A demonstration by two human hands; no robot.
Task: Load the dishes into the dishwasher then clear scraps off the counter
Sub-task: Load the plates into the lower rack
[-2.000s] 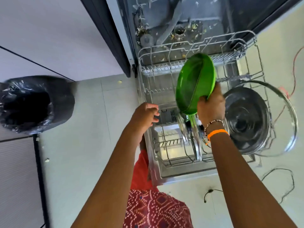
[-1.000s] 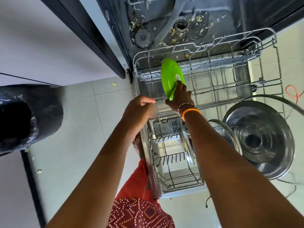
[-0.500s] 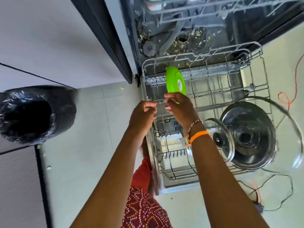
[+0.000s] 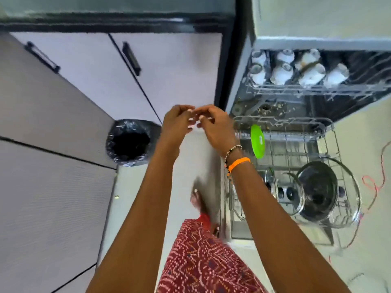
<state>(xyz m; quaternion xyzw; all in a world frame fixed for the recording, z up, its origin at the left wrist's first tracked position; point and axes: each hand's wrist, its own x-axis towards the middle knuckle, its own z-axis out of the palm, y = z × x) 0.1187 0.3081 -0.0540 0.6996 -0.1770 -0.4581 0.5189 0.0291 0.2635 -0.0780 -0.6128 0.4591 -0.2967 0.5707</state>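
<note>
1. the left hand and right hand meet in mid-air near the centre, fingertips touching, fingers loosely curled; the blur keeps me from telling whether anything is pinched between them.
2. the green plate stands on edge in the pulled-out lower rack, at about 3 o'clock from the hands and apart from them.
3. further down the same rack, at about 4 o'clock, a steel pot lies on its side with glass lids beside it.
4. the upper rack, at 1 o'clock, carries white cups in rows.
5. a bin with a black liner stands on the floor at 9 o'clock, against the pale cabinet doors.
6. a red cable trails on the floor at the right edge.
</note>
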